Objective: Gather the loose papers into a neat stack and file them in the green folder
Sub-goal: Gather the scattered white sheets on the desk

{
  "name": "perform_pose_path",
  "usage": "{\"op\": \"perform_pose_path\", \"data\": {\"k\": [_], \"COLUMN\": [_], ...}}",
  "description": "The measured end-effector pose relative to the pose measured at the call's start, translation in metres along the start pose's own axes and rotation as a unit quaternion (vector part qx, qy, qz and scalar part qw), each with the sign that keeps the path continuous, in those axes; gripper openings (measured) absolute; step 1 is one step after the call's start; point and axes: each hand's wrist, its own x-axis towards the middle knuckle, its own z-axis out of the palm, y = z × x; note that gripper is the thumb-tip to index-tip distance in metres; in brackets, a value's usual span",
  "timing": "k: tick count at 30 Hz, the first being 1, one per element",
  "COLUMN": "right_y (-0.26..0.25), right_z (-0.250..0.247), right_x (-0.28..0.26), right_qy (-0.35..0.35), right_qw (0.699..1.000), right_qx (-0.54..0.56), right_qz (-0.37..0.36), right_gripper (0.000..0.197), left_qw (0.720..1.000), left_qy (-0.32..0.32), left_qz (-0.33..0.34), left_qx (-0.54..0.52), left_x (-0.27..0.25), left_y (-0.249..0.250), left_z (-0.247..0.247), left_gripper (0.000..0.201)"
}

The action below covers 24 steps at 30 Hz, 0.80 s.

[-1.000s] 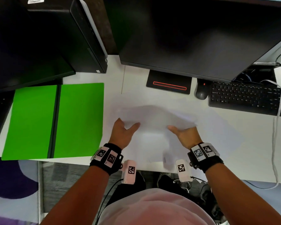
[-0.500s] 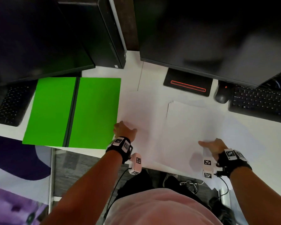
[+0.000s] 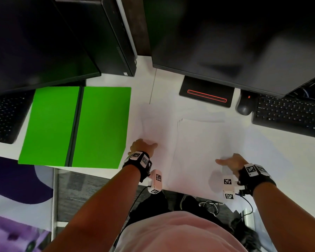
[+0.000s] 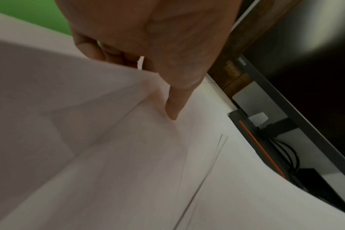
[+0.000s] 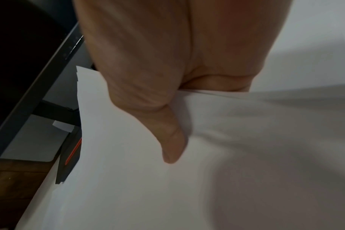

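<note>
The green folder (image 3: 76,128) lies open on the left of the white desk. Beside it lies a loose white sheet (image 3: 153,124); my left hand (image 3: 144,145) pinches its near left edge, thumb (image 4: 172,109) on top and fingers curled under the lifted sheet (image 4: 79,109). A stack of white papers (image 3: 195,151) lies in the middle, overhanging the desk's front edge. My right hand (image 3: 225,161) grips its right side, with the thumb (image 5: 171,147) on top of the stack (image 5: 128,171). More loose sheets (image 3: 265,148) spread out to the right.
Two dark monitors and a black PC tower (image 3: 116,42) stand along the back. A monitor base (image 3: 206,94) with a red line, a mouse (image 3: 244,106) and a keyboard (image 3: 289,115) sit behind the papers. Another keyboard (image 3: 5,120) lies left of the folder.
My hands have moved apart. The left went to the sheet beside the folder; the right drew the stack rightward and nearer. Little has moved in the last half second.
</note>
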Motion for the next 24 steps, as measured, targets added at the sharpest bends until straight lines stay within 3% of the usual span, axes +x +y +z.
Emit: {"op": "perform_pose_path", "data": {"k": [2,6,11,15,20,24], "right_y": [-0.001,0.000,0.000,-0.002,-0.002,0.002], "right_z": [-0.001,0.000,-0.001,-0.001,-0.001,-0.002], "right_x": [-0.001,0.000,0.000,-0.001,-0.003,0.001], "right_qy": [0.000,-0.002,-0.003,-0.008,-0.015,-0.015], "right_qw": [1.000,1.000,1.000,1.000,1.000,0.999], "right_qx": [-0.001,0.013,0.021,0.009,0.007,0.039], "right_qz": [-0.004,-0.008,-0.017,-0.022,-0.019,-0.006], "right_gripper": [0.069,0.073,0.076,0.076,0.060,0.070], "left_qw": [1.000,0.994,0.981,0.971,0.971,0.969], "left_qy": [0.014,0.002,-0.047,-0.100,-0.116,-0.092], "left_qz": [0.021,0.057,0.038,0.037,0.039,0.029], "left_qx": [0.013,-0.097,-0.183,-0.214,-0.203,-0.229], "left_x": [-0.007,-0.016,-0.015,-0.012,-0.010,-0.004], "left_y": [0.004,0.010,0.015,0.016,0.010,-0.011], "left_z": [0.006,0.016,0.021,0.025,0.023,0.004], "left_gripper": [0.082,0.064,0.061,0.043,0.037,0.034]}}
